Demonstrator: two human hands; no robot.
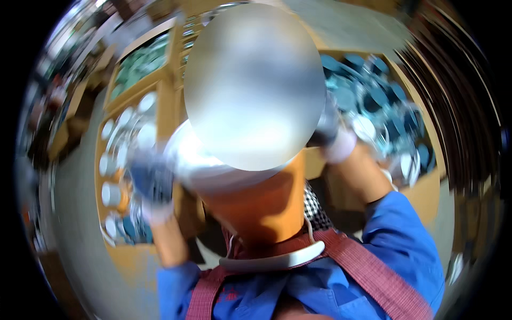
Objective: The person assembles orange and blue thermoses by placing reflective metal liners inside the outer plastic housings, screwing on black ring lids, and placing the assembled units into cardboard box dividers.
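A tapered orange bucket (256, 205) with a broad white upper part (184, 154) is in front of my chest. Its pale handle (274, 260) curves across its lower end, close to my clothes. A large blurred oval hides much of the white part. My left hand (151, 178), in a dark glove with a white cuff, is beside the bucket's left edge, its fingers smeared by motion. At the right, my right hand (328, 125), gloved the same way, is by the oval's edge. Its fingers are mostly hidden, so I cannot make out its grip.
To the right, a cardboard box (434, 176) holds clear and teal containers. The left box (128, 253) contains white-lidded containers, and a farther box (141, 37) has green pieces. Stacked dark sheets (448, 96) stand at the far right.
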